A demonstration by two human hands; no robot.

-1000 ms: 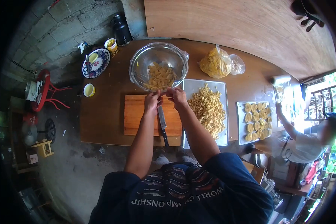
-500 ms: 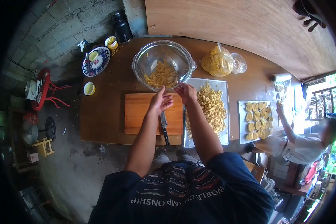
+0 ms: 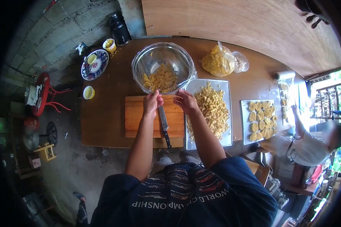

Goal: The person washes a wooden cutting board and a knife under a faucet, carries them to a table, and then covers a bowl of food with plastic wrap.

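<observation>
On the brown wooden table (image 3: 106, 125), the largest item is the glass bowl (image 3: 147, 60), lined with plastic film and partly filled with yellow pieces (image 3: 162, 78). Just right of it, a white tray (image 3: 226, 140) is heaped with more yellow pieces, and a second tray (image 3: 244, 125) of flat rounds is set further right, where a co-worker's arm (image 3: 300, 123) is stretched out. A wooden cutting board (image 3: 134, 121) is placed just below the bowl, with a knife (image 3: 163, 123) laid on it, blade pointing away. Above the board's far edge, the left hand (image 3: 152, 103) is seen loosely curled and the right hand (image 3: 186, 102) partly closed; whether anything is pinched in either cannot be told.
</observation>
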